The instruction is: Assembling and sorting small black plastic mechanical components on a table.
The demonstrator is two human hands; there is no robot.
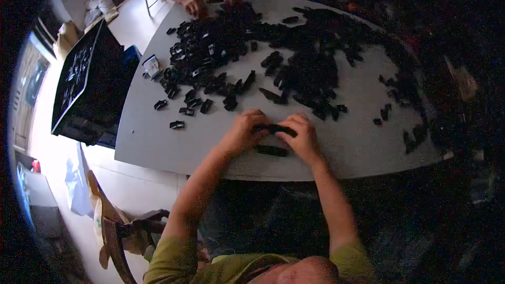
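Note:
Between my two hands is a long black part [272,128], low over the grey-white table. My left hand [246,130] has its fingers closed round the left end. The thumb and fingers of my right hand [299,134] pinch the right end. A similar long black piece [272,151] lies on the table just below, nearer to me. Small black clip-like pieces [178,124] lie loose to the left of my hands. Ahead of them rests another elongated black piece [271,95]. The exact kind of these parts is too dark to make out.
Heaps of black parts [310,68] cover the far middle of the table [158,147]. A small white packet [152,67] lies near its left edge. Across the table, a co-worker's hands [194,6] handle parts. A large black crate [84,81] stands at left; a wooden chair [117,231] is lower left.

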